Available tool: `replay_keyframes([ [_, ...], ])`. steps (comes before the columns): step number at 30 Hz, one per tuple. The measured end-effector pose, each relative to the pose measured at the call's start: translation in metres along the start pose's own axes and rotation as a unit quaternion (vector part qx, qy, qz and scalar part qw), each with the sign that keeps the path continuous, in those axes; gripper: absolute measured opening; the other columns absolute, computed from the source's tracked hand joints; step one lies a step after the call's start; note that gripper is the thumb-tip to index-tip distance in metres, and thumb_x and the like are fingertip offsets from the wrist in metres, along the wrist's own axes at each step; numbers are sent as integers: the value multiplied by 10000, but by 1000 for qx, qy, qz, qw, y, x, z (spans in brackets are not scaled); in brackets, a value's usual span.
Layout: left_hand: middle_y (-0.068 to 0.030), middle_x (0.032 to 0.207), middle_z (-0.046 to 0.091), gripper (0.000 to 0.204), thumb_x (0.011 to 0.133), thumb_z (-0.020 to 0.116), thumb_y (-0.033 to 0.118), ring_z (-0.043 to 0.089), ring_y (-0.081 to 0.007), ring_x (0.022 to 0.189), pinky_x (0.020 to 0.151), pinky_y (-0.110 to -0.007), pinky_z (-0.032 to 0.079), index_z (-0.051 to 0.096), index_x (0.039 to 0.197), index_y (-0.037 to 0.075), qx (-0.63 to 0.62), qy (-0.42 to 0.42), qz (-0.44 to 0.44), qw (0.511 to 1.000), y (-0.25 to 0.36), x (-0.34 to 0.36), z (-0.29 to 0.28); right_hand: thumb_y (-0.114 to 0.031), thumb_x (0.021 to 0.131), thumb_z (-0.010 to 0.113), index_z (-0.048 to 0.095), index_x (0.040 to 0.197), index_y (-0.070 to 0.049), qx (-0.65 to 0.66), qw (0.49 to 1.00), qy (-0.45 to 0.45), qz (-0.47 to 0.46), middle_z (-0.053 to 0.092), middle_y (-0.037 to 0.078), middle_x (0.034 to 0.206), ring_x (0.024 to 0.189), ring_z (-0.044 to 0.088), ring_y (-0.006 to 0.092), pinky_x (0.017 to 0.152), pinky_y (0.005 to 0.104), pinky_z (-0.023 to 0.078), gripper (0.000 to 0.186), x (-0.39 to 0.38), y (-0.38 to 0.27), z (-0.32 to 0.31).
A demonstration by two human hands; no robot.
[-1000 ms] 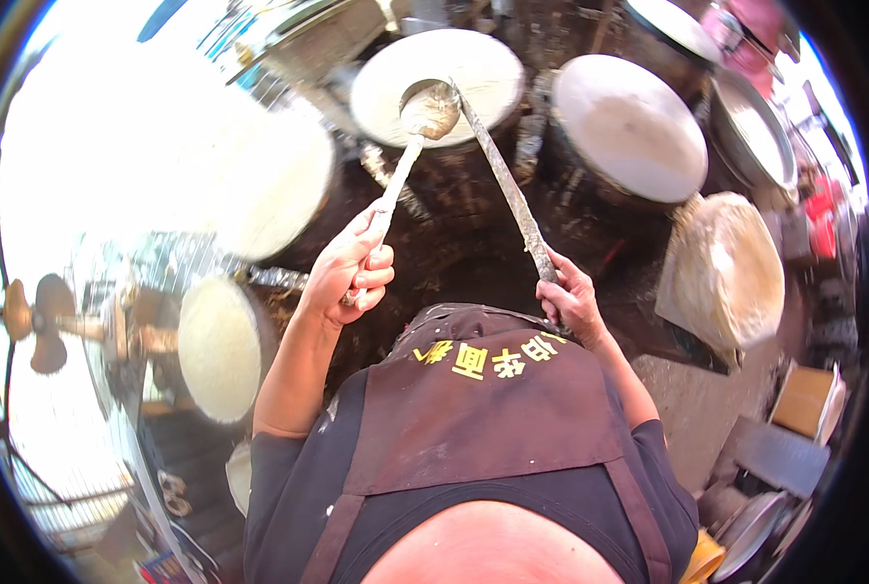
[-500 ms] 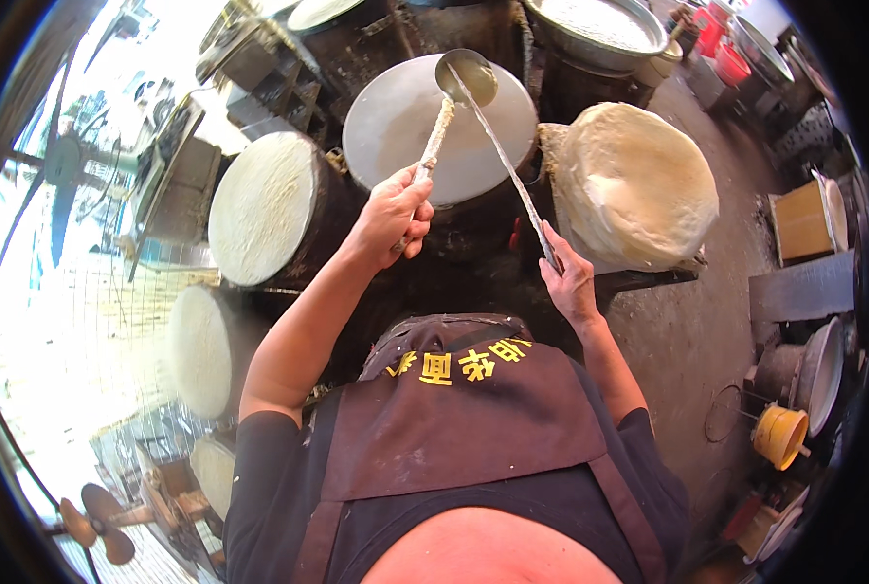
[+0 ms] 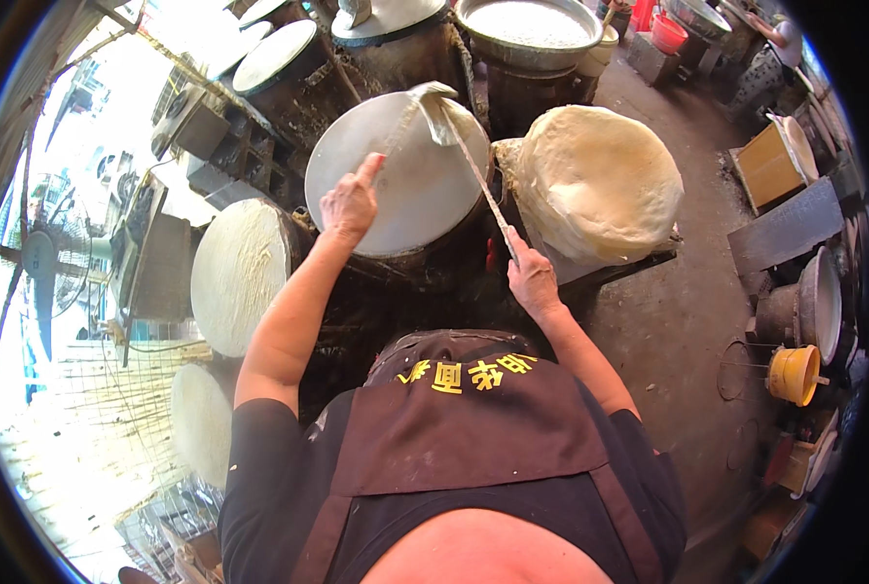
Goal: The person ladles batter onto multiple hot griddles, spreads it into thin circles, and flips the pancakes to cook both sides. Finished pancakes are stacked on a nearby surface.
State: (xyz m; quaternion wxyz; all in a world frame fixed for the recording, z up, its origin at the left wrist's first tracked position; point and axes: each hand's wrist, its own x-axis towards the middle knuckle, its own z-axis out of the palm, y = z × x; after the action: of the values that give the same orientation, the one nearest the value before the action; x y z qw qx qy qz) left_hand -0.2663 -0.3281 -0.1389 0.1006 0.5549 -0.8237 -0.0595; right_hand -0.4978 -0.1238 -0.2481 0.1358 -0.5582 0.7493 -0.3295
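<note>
My right hand (image 3: 533, 273) grips the handle of a long-handled ladle (image 3: 444, 127). Its bowl is tipped on edge over the far right part of a round, smooth, pale disc (image 3: 396, 214) on a dark drum, with whitish batter-like stuff on the bowl. Over the disc's left part, my left hand (image 3: 350, 206) is closed with the index finger stretched forward, apparently along a pale, coated stick (image 3: 400, 127). The stick blends into the disc and reaches toward the ladle's bowl; most of its grip end is hidden by the hand.
At right stands a stack of round, doughy sheets (image 3: 605, 180) on a board. More drums with pale round tops (image 3: 245, 277) line the left. A wide metal basin of white stuff (image 3: 527, 24) sits behind. A yellow bucket (image 3: 793, 376) is far right; a person (image 3: 785, 44) appears in the far right corner.
The ladle's bowl has turned from facing up to tipped on edge. My left hand has moved forward over the disc, its index finger now extended. The whole view has shifted.
</note>
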Motion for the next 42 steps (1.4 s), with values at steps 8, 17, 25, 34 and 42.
replay_keyframes([
  [8, -23, 696, 518, 451, 935, 525, 151, 433, -107, 425, 367, -259, 357, 398, 1359, 63, -610, 2, -77, 789, -33, -23, -76, -4, 790, 563, 503, 1315, -53, 137, 988, 69, -23, 633, 256, 870, 816, 629, 411, 745, 445, 507, 531, -11, -22, 14],
  [17, 16, 618, 349, 360, 1001, 436, 157, 320, -49, 391, 319, -192, 280, 383, 1343, 60, -828, -179, -85, 525, -57, -153, -119, -70, 785, 560, 473, 1334, -41, 90, 991, -17, 99, 617, 262, 1087, 983, 613, 397, 861, 421, 497, 556, 31, -80, 36],
  [25, -29, 685, 364, 466, 1008, 432, 204, 337, -65, 455, 300, -190, 305, 279, 1425, 63, -884, -100, -42, 454, -102, -242, -144, -101, 760, 566, 522, 1303, -93, 87, 993, 54, 58, 641, 242, 1050, 977, 610, 410, 890, 455, 474, 545, 54, -74, 31],
  [34, 20, 615, 324, 534, 981, 514, 252, 267, -36, 395, 290, -176, 264, 274, 1412, 48, -886, -55, -74, 454, -106, -296, -157, -94, 748, 530, 567, 1259, -81, 68, 992, 64, 79, 637, 212, 1125, 1025, 629, 343, 914, 395, 487, 513, 101, -69, 37],
  [42, 20, 614, 328, 510, 996, 483, 256, 267, -34, 394, 290, -169, 273, 264, 1414, 63, -885, -76, -70, 454, -94, -290, -161, -102, 744, 540, 572, 1251, -134, 49, 999, 11, -1, 639, 236, 1048, 992, 606, 400, 893, 442, 488, 509, 129, -103, 81],
])
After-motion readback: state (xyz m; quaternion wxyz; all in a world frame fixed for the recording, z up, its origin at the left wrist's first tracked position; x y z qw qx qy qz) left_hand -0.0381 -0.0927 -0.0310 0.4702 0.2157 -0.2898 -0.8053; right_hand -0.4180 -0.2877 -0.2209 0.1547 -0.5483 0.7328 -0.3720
